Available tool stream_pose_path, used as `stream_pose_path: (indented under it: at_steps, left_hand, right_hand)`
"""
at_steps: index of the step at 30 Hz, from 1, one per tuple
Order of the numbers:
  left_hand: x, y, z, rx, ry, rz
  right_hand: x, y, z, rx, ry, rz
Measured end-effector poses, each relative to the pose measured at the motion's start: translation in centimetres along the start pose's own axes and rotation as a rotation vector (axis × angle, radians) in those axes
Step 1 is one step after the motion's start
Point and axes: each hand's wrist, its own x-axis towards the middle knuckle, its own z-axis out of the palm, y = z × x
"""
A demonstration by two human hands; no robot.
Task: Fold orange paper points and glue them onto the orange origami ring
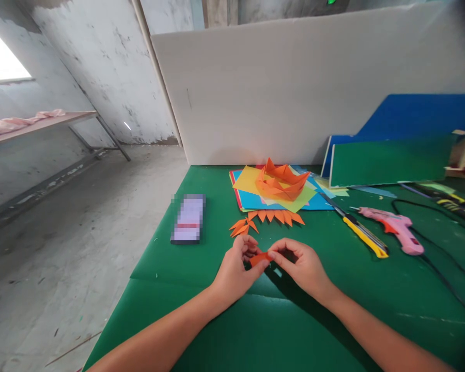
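Note:
Between my two hands is a small piece of orange paper (259, 259), held just above the green table. My left hand (238, 263) pinches its left part between thumb and fingers. With thumb and forefinger closed, my right hand (300, 262) grips its right end. Just beyond my fingers lie a row of folded orange paper pieces (277, 215) and a small loose cluster of orange pieces (243, 226). Behind them, a spiky orange paper ring (282, 181) rests on a stack of coloured paper sheets (242, 182).
A phone with a blurred screen (189, 218) lies at the left. To the right are a yellow utility knife (364, 237) and a pink glue gun (397, 227) with its black cord. Green and blue boards (391, 161) lean near a tall white panel (275, 93) at the back.

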Motion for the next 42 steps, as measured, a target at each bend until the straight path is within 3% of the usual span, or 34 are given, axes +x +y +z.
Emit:
stream_pose_path:
  at_steps: [9, 15, 27, 33, 38, 42]
  left_hand:
    - [0.1, -0.1, 0.1, -0.044, -0.038, -0.031]
    - [0.4, 0.4, -0.6, -0.063, 0.004, -0.071]
    - [0.1, 0.1, -0.3, -0.081, -0.012, -0.066]
    - [-0.3, 0.3, -0.4, 0.082, 0.064, 0.118]
    - [-0.6, 0.1, -1.0, 0.351, 0.010, 0.327]
    - [-0.7, -0.1, -1.0, 0.401, -0.005, 0.392]
  right_hand:
    - [-0.2, -0.7, 0.2, -0.072, 0.049, -0.081]
    - [0.6, -0.1, -0.8, -0.047, 0.143, -0.040]
    - [0.1, -0.3, -0.1, -0.071, 0.107, -0.107]
    - [-0.1, -0.1, 0.0, -0.010, 0.055, -0.131]
    - [-0.1, 0.0, 0.1, 0.002, -0.042, -0.169]
    - [-0.4, 0.0, 0.3, 0.007, -0.027, -0.215]
